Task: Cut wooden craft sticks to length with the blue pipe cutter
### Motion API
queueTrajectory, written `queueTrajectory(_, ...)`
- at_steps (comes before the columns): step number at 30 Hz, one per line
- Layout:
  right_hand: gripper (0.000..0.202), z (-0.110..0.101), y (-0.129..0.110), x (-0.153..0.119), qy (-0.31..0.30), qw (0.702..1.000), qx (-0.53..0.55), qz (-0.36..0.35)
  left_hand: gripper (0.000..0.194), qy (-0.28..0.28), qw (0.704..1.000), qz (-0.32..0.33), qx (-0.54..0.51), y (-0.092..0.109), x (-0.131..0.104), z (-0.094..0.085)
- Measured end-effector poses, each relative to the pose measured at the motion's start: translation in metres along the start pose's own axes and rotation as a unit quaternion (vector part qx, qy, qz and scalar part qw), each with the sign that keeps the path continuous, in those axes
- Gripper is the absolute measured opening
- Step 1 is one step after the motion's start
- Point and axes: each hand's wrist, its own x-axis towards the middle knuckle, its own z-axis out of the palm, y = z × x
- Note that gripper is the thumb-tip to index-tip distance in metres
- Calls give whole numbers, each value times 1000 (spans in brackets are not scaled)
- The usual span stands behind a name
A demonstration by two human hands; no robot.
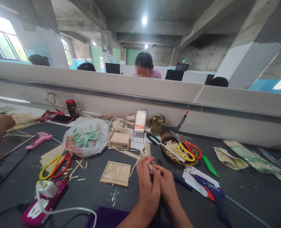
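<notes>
My left hand (148, 180) and my right hand (165, 180) are close together above the dark table, their fingers bent and touching. A thin wooden stick shows at the fingertips; which hand grips it is hard to make out. Just left of them lies a small square panel of sticks (116, 174) with short loose pieces on top. Behind it stands a small wooden stick model shaped like a bed (120, 138). Long loose sticks (147, 149) lie beyond my fingers. A wire basket (163, 151) holds short sticks and red-yellow scissors (186, 153).
A blue glue gun (216, 193) lies at right, a pink one (39, 140) at left. Near the left are more scissors (50, 170), a magenta power strip (45, 205) with cables, and a plastic bag (87, 137). Another person's hand (0, 125) is at far left.
</notes>
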Motion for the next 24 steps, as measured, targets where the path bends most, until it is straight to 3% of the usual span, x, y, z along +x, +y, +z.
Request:
queueTrajectory(2, 50, 0, -3, 7, 9, 998, 40, 51, 35, 66, 986, -136, -73, -13, 14, -3)
queueTrajectory(4, 53, 3, -5, 13, 21, 991, 87, 97, 31, 142, 946, -246, -157, -28, 30, -10)
queueTrajectory(8, 54, 10, -7, 25, 40, 980, 157, 115, 32, 222, 884, -322, -254, -52, 51, -24)
queueTrajectory(14, 45, 11, -5, 49, 36, 981, 153, 110, 38, 194, 856, -381, -290, -61, 54, -26)
queueTrajectory(19, 32, 9, -8, 57, -26, 987, 99, 127, 42, 141, 858, -398, -292, -61, 55, -28)
queueTrajectory(24, 34, -1, -17, 50, -22, 988, 107, 109, 40, 77, 877, -392, -267, -61, 57, -30)
